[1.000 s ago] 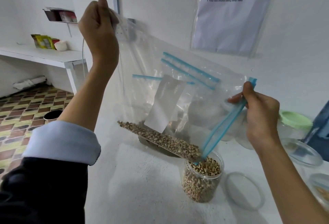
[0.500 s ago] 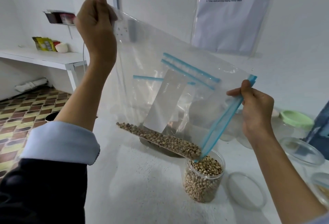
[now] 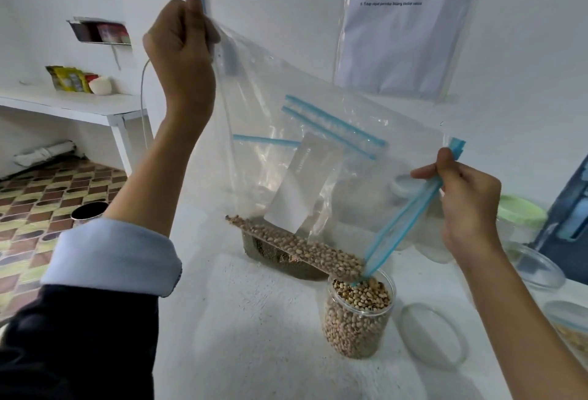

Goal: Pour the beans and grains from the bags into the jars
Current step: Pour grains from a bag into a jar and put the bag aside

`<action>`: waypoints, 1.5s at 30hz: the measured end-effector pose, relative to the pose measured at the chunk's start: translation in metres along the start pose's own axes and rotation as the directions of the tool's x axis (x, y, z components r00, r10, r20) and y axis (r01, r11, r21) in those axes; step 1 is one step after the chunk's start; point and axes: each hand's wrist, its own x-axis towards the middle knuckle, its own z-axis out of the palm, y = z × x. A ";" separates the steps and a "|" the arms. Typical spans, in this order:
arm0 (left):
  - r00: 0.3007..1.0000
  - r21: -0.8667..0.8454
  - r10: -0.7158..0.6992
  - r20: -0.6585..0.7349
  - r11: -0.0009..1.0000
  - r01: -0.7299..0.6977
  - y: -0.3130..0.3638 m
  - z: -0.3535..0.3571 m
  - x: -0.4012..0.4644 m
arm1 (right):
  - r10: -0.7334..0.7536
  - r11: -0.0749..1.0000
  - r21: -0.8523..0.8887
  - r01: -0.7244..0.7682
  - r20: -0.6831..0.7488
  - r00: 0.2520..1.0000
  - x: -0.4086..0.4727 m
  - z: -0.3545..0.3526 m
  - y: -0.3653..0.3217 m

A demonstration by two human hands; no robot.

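Tilting a clear zip bag [image 3: 286, 132] over an open jar [image 3: 358, 317], a person pinches its raised bottom corner in the left hand [image 3: 181, 49] while the right hand [image 3: 467, 205] grips the blue zip edge. Beans [image 3: 299, 248] line the bag's lower fold, its corner seemingly touching the jar's nearly full mouth. Just right of the jar lies a clear lid [image 3: 431, 334].

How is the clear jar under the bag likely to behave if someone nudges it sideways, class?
The jar looks nearly full of beans, so it is probably heavy for its size and would slide rather than tip. Its smooth clear wall may be slippery. With no lid on, a hard shove could spill beans.
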 end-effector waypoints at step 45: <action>0.999 0.004 -0.029 0.038 1.000 0.029 0.028 -0.015 -0.002 | -0.014 0.999 0.050 0.020 -0.119 0.993 -0.022 0.004 -0.003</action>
